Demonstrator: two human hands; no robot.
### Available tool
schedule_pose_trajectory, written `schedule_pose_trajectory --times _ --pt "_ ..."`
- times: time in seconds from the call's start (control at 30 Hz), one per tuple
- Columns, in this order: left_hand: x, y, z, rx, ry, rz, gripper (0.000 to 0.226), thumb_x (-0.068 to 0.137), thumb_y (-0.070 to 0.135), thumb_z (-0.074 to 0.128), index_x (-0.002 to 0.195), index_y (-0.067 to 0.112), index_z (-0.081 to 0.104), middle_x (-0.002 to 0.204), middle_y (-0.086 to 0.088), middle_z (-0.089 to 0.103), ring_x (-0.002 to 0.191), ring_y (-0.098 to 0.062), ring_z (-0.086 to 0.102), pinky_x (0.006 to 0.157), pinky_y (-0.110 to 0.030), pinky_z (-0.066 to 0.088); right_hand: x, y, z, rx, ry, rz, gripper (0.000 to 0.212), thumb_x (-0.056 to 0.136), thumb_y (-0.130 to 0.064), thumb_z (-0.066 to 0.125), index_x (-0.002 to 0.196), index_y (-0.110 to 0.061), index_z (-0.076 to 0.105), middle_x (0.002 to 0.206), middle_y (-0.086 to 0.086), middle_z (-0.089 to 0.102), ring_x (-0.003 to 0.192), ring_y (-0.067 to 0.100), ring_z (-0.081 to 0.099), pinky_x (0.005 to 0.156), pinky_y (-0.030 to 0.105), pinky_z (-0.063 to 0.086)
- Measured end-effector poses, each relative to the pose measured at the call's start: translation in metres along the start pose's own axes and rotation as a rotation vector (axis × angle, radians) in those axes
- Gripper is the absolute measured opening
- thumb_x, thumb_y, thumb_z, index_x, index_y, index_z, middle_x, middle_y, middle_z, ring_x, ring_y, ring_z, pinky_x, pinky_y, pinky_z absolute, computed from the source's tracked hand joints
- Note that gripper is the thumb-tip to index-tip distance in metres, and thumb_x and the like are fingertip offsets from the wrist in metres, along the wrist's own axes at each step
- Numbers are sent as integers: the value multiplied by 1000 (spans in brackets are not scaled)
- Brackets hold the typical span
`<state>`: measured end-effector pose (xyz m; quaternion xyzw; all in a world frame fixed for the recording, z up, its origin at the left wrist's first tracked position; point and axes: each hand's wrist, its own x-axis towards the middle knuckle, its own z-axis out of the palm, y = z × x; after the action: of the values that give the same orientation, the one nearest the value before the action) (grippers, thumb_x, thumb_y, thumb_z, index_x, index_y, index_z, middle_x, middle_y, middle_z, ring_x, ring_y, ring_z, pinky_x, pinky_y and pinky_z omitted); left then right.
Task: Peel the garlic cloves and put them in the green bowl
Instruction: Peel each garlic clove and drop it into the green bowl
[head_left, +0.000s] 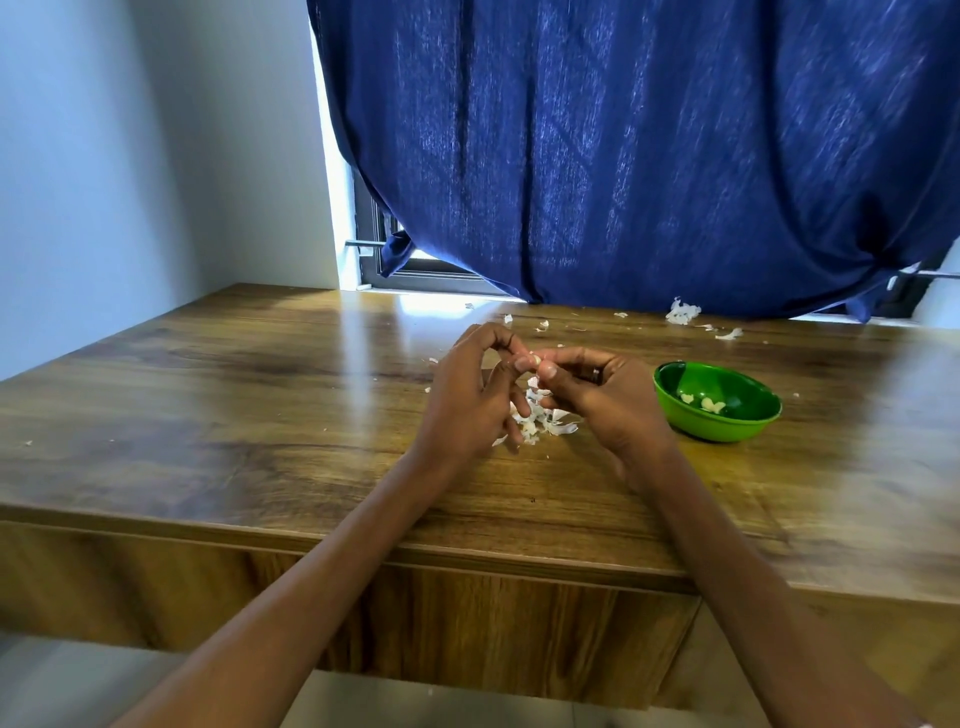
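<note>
Both hands are meeting above the surface (208, 395): right hand (597, 400) and left hand (467, 400) are pinching one clove (535, 359) between fingertips, over a peel pile (543, 421). The bowl (748, 423), sitting right, is holding peeled cloves (707, 403).

A home room — wooden table (218, 395), blue curtain (649, 156).

A wooden table (218, 415) with a glossy, grain-patterned top fills the middle, its front panel dropping toward 6 o'clock. At 12 o'clock hangs a dark blue curtain (623, 156) — daylight leaks past its left edge over a dark window frame (415, 273). A pale wall (130, 156) stands at 10 o'clock; grey floor (62, 686) shows at 7 o'clock.
</note>
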<state>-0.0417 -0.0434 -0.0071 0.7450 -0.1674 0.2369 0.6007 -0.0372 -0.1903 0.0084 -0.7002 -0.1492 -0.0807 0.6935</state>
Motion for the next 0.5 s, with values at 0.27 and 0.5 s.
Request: schedule_pose_trajectory --times 0.27,0.5 --pt "2 -3 0 -74 -131 -87 11 106 8 49 102 -2 48 55 0 57 42 -26 58 44 -66 51 3 8 4 -194 -19 -124 7 93 -4 67 96 -8 73 91 -1 75 71 2 69 65 17 55" --pt "4 -6 4 -91 -83 -86 20 103 -6 46 88 7 50 59 -3 58 47 -26 64 53 -67 54 2 12 8 -249 -29 -221 9 95 -1 64 92 -9 68 82 -4 72 72 -2 66 66 14 52"
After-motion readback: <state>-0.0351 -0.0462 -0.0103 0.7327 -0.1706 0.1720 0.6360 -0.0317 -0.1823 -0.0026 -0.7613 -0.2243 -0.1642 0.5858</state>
